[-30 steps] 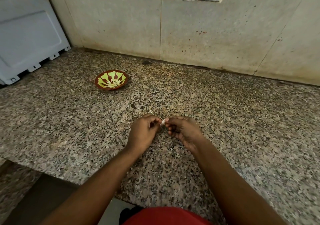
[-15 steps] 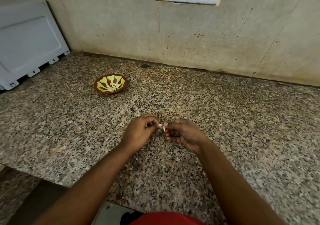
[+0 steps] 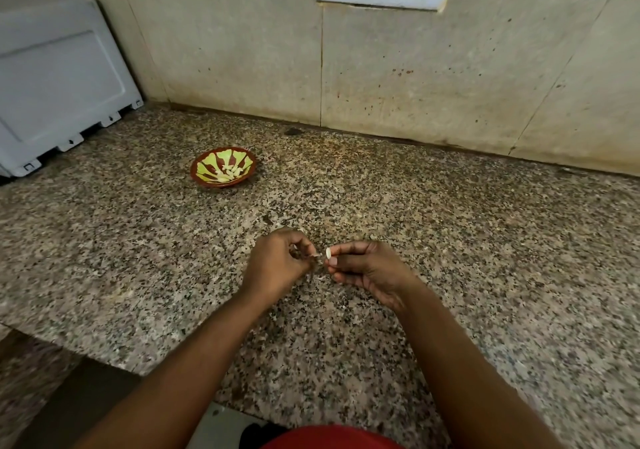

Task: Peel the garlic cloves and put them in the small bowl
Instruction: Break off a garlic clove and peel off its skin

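My right hand [image 3: 367,270] pinches a pale garlic clove [image 3: 328,252] while my left hand [image 3: 277,265] pinches what I take for its skin, so I judge peeling nearly done, next carrying it far-left to the small bowl [image 3: 223,167] on the surface [image 3: 485,241].

Your forearms [image 3: 194,355] are bare from hand to frame edge, with no sleeves in view. You wear no rings, watch or bands on the left hand [image 3: 277,265] or right hand [image 3: 370,272]. Your fingernails are short and plain. A strip of red garment [image 3: 332,438] shows at the bottom edge.
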